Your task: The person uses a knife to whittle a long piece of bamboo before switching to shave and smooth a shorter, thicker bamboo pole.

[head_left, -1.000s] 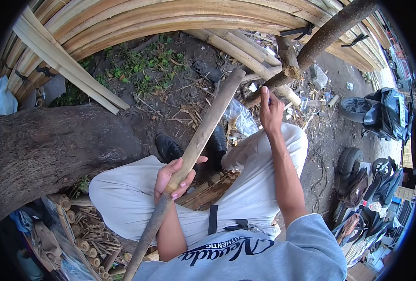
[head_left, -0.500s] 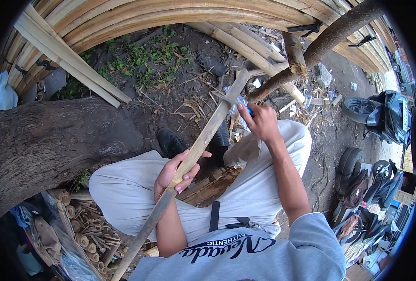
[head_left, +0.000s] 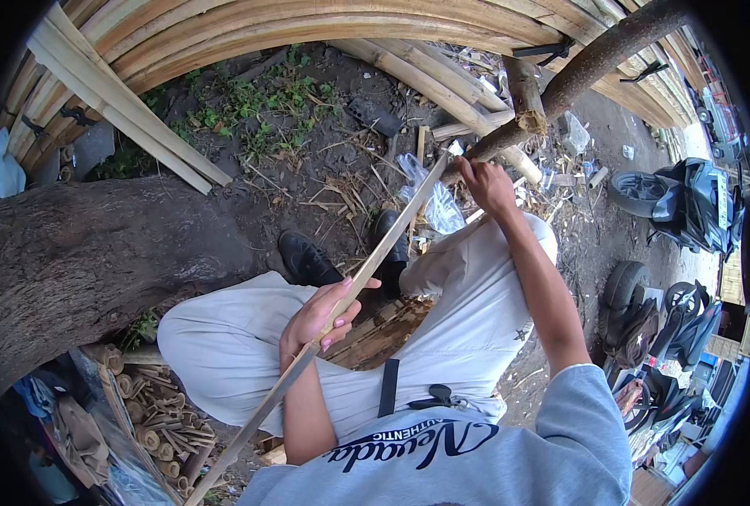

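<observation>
A long, narrow bamboo slat [head_left: 396,229] runs slantwise across my lap, with its thin edge turned up toward me. My left hand [head_left: 320,319] is wrapped around it near the middle, thumb and fingers on opposite sides. At the slat's far end, my right hand [head_left: 491,187] is closed around a knife; the blue handle seen half a second ago is now hidden by the fingers. That fist is close beside the slat's tip, next to a slanting branch. Below the slat, between my legs, lies a rough piece of wood [head_left: 383,337].
A thick tree trunk [head_left: 97,261] lies on the left. The slanting branch [head_left: 598,63] stands at the upper right, near bundled wooden strips [head_left: 307,42]. Cut bamboo pieces [head_left: 160,434] fill the lower left. Motorbikes [head_left: 687,202] stand at the right.
The slat has rolled from its broad face to its thin edge. My right hand has moved outward along it to the far end, and the knife has dropped from view.
</observation>
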A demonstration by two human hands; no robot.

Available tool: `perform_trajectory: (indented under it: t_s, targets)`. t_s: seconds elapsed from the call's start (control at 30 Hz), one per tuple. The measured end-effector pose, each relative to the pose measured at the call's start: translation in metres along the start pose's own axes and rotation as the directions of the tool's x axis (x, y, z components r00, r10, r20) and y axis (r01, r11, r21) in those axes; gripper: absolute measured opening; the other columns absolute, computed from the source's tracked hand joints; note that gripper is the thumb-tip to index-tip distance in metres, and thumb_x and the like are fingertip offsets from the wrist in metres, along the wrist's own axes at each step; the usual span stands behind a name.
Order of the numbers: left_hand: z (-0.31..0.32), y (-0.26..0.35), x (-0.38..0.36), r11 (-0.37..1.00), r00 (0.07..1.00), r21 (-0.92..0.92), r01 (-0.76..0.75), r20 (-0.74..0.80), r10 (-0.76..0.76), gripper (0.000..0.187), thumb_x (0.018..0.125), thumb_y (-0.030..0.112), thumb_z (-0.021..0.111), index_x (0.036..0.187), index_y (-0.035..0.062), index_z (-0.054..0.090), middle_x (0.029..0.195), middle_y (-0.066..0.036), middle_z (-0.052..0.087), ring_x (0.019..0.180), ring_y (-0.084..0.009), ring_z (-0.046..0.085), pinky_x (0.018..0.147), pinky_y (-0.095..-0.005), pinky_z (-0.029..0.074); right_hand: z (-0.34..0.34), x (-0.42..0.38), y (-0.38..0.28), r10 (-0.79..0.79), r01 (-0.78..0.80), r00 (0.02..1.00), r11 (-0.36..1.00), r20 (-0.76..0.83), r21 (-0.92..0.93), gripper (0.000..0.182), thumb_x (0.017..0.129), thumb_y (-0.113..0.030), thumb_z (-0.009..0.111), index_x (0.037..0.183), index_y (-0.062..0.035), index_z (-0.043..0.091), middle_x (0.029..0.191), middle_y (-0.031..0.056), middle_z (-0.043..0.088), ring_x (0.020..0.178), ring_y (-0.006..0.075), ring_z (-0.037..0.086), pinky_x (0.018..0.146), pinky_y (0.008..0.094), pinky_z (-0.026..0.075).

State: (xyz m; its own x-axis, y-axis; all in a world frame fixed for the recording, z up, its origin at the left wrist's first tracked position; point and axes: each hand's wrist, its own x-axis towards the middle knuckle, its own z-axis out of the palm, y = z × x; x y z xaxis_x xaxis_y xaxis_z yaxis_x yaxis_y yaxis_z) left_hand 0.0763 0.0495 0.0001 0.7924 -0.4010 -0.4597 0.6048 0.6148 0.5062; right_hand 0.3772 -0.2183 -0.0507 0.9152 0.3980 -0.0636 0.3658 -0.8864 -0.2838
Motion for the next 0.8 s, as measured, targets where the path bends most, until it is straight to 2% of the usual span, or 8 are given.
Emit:
perform_trajectory:
  t_s: [0.13,0.2,0.4,0.47,0.5,0.7,0.77,0.8]
  targets:
    - [-0.01,-0.001,0.008,0.982,0.998,-0.191,0.016,0.06,-0.004,0.06,0.113,0.041,0.029,0.151,-0.0049,0.037,0.06,0.002,0.04,0.031,-0.0061,0.039,0.028,-0.019,0.036,-0.006,-0.002,-0.016,0.058,-0.036,0.985,0.991,-0.163,0.133,0.064,0.107,-0.053,0.045,0.086,0.0026,0.069,0.076,0.0312,0.066,0.08,0.0467,0.068,0.072,0.0551,0.053]
    - [-0.015,-0.005,0.011,0.968,0.998,-0.253,-0.001,0.059,0.017,0.061,0.113,0.042,0.029,0.151,-0.0056,0.036,0.06,0.001,0.041,0.032,-0.007,0.041,0.029,-0.0199,0.038,-0.006,-0.007,-0.028,0.262,-0.162,0.943,0.9,-0.203,0.405,0.068,0.107,-0.054,0.043,0.086,0.0064,0.066,0.076,0.0322,0.063,0.074,0.0467,0.066,0.072,0.0533,0.05]
    - [-0.025,-0.016,0.021,0.868,0.988,-0.492,-0.064,0.094,0.126,0.066,0.113,0.043,0.026,0.153,-0.0093,0.03,0.062,-0.004,0.047,0.034,-0.0114,0.047,0.03,-0.0247,0.042,0.003,-0.036,-0.072,0.125,-0.151,0.989,0.829,0.084,0.539,0.07,0.1,-0.064,0.056,0.098,0.0028,0.077,0.057,0.0051,0.053,0.054,0.014,0.048,0.055,0.0355,0.041]
    - [-0.024,-0.018,0.023,0.861,0.976,-0.5,-0.091,0.128,0.178,0.069,0.112,0.045,0.025,0.155,-0.0095,0.028,0.065,-0.005,0.049,0.039,-0.0127,0.05,0.033,-0.0268,0.043,0.005,-0.039,-0.088,0.162,-0.393,0.908,0.648,0.386,0.652,0.055,0.098,-0.057,0.065,0.089,-0.0032,0.073,0.054,-0.0045,0.041,0.048,0.0079,0.037,0.047,0.0301,0.029]
    - [-0.024,-0.021,0.026,0.863,0.976,-0.497,-0.096,0.122,0.179,0.069,0.112,0.045,0.025,0.155,-0.0095,0.028,0.065,-0.005,0.049,0.039,-0.0127,0.05,0.033,-0.0268,0.043,0.009,-0.04,-0.098,0.156,-0.39,0.909,0.645,0.387,0.657,0.055,0.098,-0.057,0.065,0.089,-0.0032,0.073,0.054,-0.0045,0.041,0.048,0.0079,0.037,0.047,0.0301,0.029]
    - [0.002,-0.045,0.046,0.698,0.967,-0.701,-0.148,0.045,0.251,0.069,0.111,0.049,0.033,0.152,-0.0061,0.039,0.071,-0.007,0.054,0.059,-0.0169,0.058,0.05,-0.0303,0.05,0.0,-0.033,-0.119,-0.067,-0.537,0.843,-0.074,0.533,0.84,0.049,0.099,-0.034,0.074,0.068,-0.0194,0.039,0.055,-0.011,0.03,0.045,0.0042,0.024,0.045,0.0285,0.015]
    - [0.029,-0.056,0.053,0.993,0.988,-0.102,-0.054,-0.152,0.038,0.052,0.111,0.041,0.04,0.133,-0.0038,0.054,0.073,-0.005,0.059,0.062,-0.014,0.061,0.052,-0.0287,0.05,-0.002,-0.034,-0.123,-0.072,-0.534,0.845,-0.061,0.53,0.843,0.048,0.099,-0.034,0.074,0.069,-0.0195,0.039,0.055,-0.011,0.03,0.044,0.0044,0.023,0.045,0.0283,0.015]
    - [0.041,-0.054,0.057,0.974,0.957,0.213,0.074,-0.29,-0.009,0.046,0.111,0.038,0.043,0.123,-0.0027,0.062,0.073,-0.004,0.062,0.064,-0.0125,0.062,0.053,-0.0279,0.051,-0.003,-0.032,-0.124,-0.068,-0.532,0.846,-0.043,0.528,0.846,0.048,0.099,-0.034,0.075,0.069,-0.0195,0.039,0.055,-0.011,0.03,0.044,0.0045,0.023,0.045,0.0281,0.015]
